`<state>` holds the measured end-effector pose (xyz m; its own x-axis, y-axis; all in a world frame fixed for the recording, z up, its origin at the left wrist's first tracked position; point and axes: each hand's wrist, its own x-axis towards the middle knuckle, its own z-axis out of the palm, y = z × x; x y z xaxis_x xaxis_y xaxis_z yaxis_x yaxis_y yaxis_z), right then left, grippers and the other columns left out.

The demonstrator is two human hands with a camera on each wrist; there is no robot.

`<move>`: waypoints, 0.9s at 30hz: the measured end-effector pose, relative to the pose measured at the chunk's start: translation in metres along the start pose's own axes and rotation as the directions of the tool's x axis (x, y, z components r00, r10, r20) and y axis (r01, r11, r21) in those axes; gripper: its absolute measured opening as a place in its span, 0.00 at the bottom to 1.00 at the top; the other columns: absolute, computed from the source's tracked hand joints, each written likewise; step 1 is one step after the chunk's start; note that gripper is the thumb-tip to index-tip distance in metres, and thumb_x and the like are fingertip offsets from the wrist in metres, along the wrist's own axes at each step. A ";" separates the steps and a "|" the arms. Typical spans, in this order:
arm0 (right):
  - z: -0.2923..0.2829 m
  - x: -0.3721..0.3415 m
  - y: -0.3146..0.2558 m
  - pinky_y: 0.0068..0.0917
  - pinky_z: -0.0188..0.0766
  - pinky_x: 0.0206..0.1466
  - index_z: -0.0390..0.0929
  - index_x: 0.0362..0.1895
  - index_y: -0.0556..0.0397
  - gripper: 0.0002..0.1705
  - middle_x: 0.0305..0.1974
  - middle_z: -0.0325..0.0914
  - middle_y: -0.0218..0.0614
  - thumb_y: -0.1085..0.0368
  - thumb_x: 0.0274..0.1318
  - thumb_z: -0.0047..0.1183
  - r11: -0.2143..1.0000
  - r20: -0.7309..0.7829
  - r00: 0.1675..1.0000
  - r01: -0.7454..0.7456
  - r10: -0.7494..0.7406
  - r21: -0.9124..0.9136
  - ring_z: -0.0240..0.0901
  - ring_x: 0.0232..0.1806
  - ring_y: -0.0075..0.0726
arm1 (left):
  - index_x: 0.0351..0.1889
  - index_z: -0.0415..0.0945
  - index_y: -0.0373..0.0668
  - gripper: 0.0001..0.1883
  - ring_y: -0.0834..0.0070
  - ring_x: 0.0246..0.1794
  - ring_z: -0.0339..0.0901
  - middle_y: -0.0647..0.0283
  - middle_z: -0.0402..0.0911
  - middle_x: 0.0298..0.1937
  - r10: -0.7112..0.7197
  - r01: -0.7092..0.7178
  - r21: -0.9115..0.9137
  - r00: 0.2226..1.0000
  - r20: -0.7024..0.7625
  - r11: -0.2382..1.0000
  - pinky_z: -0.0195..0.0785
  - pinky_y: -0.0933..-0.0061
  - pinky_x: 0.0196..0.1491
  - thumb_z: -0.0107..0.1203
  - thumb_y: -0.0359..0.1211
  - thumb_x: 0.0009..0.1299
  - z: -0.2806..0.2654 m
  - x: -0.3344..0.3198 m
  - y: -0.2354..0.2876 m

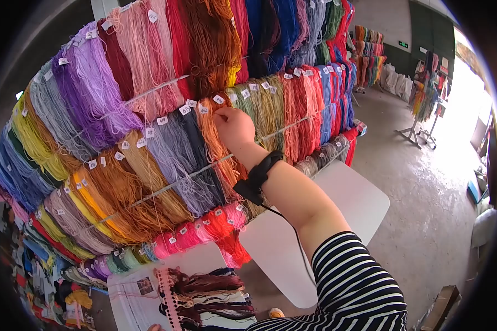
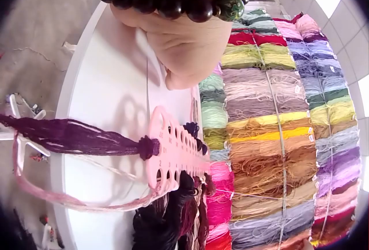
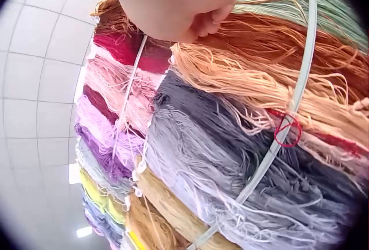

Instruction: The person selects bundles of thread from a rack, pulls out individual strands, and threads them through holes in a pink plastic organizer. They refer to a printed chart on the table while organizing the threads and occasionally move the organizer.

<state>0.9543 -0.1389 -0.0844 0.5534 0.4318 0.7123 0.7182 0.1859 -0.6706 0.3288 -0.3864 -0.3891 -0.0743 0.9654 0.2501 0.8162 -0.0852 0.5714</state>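
In the head view my right hand (image 1: 234, 128) is up at the rack, its fingers curled at the top of an orange thread skein (image 1: 210, 129). The right wrist view shows the curled fingers (image 3: 210, 24) against rust-coloured thread (image 3: 259, 40), just above the pale orange skein (image 3: 230, 68). My left hand (image 2: 187, 48) is low over the white table (image 2: 86, 123), close to a pink perforated thread holder (image 2: 173, 152). Purple thread (image 2: 86, 137) is looped through that holder, and dark skeins hang from it. The left fingers are mostly hidden, so I cannot tell what they hold.
Rows of numbered skeins hang on the rack's metal bars (image 1: 281, 128). Below them lie a printed sheet (image 1: 130, 298) and a white tabletop (image 1: 342, 198). A wheeled stand (image 1: 419, 124) with thread is farther right, beside a bright doorway.
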 end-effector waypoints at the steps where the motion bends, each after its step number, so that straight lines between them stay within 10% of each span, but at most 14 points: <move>1: -0.001 0.003 -0.004 0.41 0.74 0.40 0.84 0.35 0.48 0.12 0.31 0.82 0.42 0.57 0.51 0.56 0.999 0.045 0.998 -0.036 0.037 -0.009 0.78 0.34 0.52 | 0.46 0.79 0.34 0.15 0.55 0.51 0.75 0.49 0.80 0.49 -0.003 0.003 -0.008 1.000 -0.005 1.000 0.67 0.61 0.57 0.54 0.33 0.65 0.000 0.000 0.000; 10: 0.006 0.011 -0.008 0.42 0.73 0.42 0.84 0.35 0.48 0.12 0.32 0.81 0.45 0.57 0.52 0.54 0.987 0.101 0.983 -0.158 0.155 0.025 0.78 0.38 0.54 | 0.44 0.79 0.33 0.13 0.53 0.50 0.75 0.48 0.80 0.47 0.005 -0.006 -0.022 1.000 -0.011 1.000 0.67 0.61 0.57 0.54 0.33 0.66 -0.004 0.000 0.011; 17: -0.009 0.009 0.005 0.40 0.73 0.42 0.81 0.37 0.52 0.09 0.35 0.82 0.41 0.63 0.56 0.53 0.925 0.019 1.000 -0.014 0.008 0.381 0.79 0.39 0.46 | 0.43 0.80 0.35 0.11 0.53 0.49 0.76 0.48 0.80 0.47 0.130 -0.130 0.000 0.991 -0.036 0.991 0.67 0.61 0.56 0.53 0.32 0.67 0.002 0.007 0.003; 19: -0.049 0.003 -0.032 0.40 0.72 0.45 0.79 0.43 0.54 0.11 0.39 0.81 0.38 0.63 0.61 0.49 0.743 0.170 0.978 -0.202 0.120 0.638 0.77 0.41 0.43 | 0.50 0.78 0.41 0.18 0.51 0.57 0.71 0.48 0.76 0.56 0.019 -0.017 -0.049 0.999 0.031 0.999 0.63 0.49 0.60 0.57 0.38 0.64 0.003 0.005 -0.017; 20: -0.064 0.004 -0.046 0.39 0.72 0.47 0.79 0.40 0.53 0.10 0.38 0.81 0.38 0.63 0.62 0.49 0.621 0.239 0.965 -0.256 0.112 0.741 0.77 0.42 0.43 | 0.36 0.79 0.36 0.08 0.60 0.40 0.78 0.51 0.79 0.39 0.111 -0.131 -0.134 0.983 -0.150 0.982 0.73 0.64 0.45 0.60 0.27 0.58 0.019 0.003 -0.043; 24: -0.143 -0.012 -0.110 0.32 0.71 0.54 0.78 0.30 0.52 0.10 0.35 0.81 0.38 0.65 0.65 0.48 0.110 0.250 0.891 -0.225 -0.379 0.968 0.76 0.46 0.43 | 0.47 0.79 0.36 0.13 0.75 0.44 0.79 0.60 0.84 0.44 -0.340 0.367 -0.425 0.930 0.140 0.828 0.73 0.72 0.49 0.59 0.27 0.64 -0.011 0.010 -0.017; 25: -0.157 -0.038 -0.125 0.45 0.73 0.55 0.73 0.27 0.50 0.13 0.26 0.77 0.33 0.61 0.66 0.47 0.106 0.215 0.873 -0.187 -0.439 0.977 0.75 0.33 0.38 | 0.47 0.79 0.36 0.12 0.75 0.41 0.79 0.62 0.84 0.42 -0.352 0.389 -0.488 0.920 0.170 0.782 0.72 0.74 0.48 0.58 0.28 0.66 -0.009 0.015 -0.027; 26: -0.166 -0.110 -0.136 0.36 0.71 0.45 0.73 0.31 0.51 0.13 0.30 0.76 0.32 0.59 0.67 0.45 0.251 0.427 0.877 -0.474 0.220 0.844 0.74 0.34 0.35 | 0.47 0.79 0.36 0.12 0.77 0.41 0.79 0.63 0.83 0.41 -0.391 0.453 -0.477 0.891 0.230 0.753 0.72 0.75 0.46 0.58 0.29 0.66 -0.019 0.021 -0.023; 27: -0.180 -0.144 -0.130 0.31 0.69 0.39 0.73 0.30 0.51 0.13 0.29 0.75 0.31 0.59 0.65 0.46 0.390 0.497 0.833 -0.554 0.245 0.736 0.72 0.31 0.32 | 0.47 0.79 0.36 0.12 0.78 0.40 0.79 0.64 0.83 0.41 -0.408 0.500 -0.473 0.866 0.289 0.726 0.71 0.76 0.44 0.57 0.29 0.67 -0.023 0.032 -0.015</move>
<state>0.8568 -0.3839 -0.0628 0.4275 0.8433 0.3256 -0.3367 0.4828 -0.8084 0.3007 -0.3597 -0.3715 -0.2317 0.9421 -0.2426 0.2844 0.3041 0.9092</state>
